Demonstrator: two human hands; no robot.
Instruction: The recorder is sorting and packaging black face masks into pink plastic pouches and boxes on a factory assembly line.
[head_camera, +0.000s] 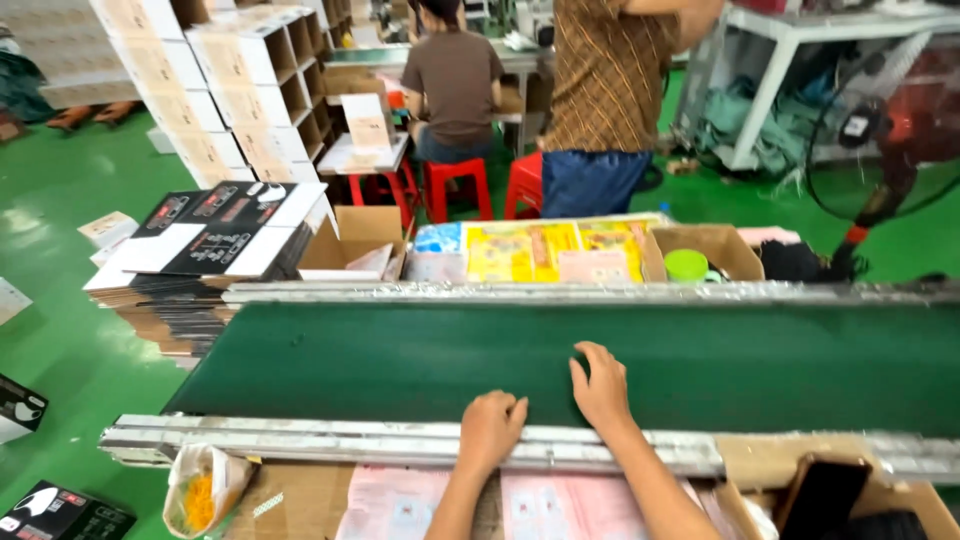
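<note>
At far left, beyond the belt's end, you have green floor (60, 330) with a few flat black cartons on it, then a stack of flattened black-and-white boxes (215, 235) close against the conveyor's far corner. Dark green conveyor belt (400, 360) runs across the whole view between two metal rails; its surface is bare on both sides of your hands. Near rail (300, 440) lies under your wrists. Just below it at left sits a small plastic bag with orange contents (203, 490), with pink printed sheets (400, 505) to its right.

Your left hand (490, 430) rests on the near rail, fingers (510, 408) curled together over the rail's edge at the belt margin, pinching nothing. Your right hand (602, 390) lies flat on the belt just beyond the rail, fingers (592, 355) pressed together and pointing away from you, thumb apart to the left; nothing held. Hands are near each other, not touching.

At right, an open cardboard box (770, 470) sits below the rail. Across the far rail: yellow packets (520, 250) and a box with a green cup (686, 265).
</note>
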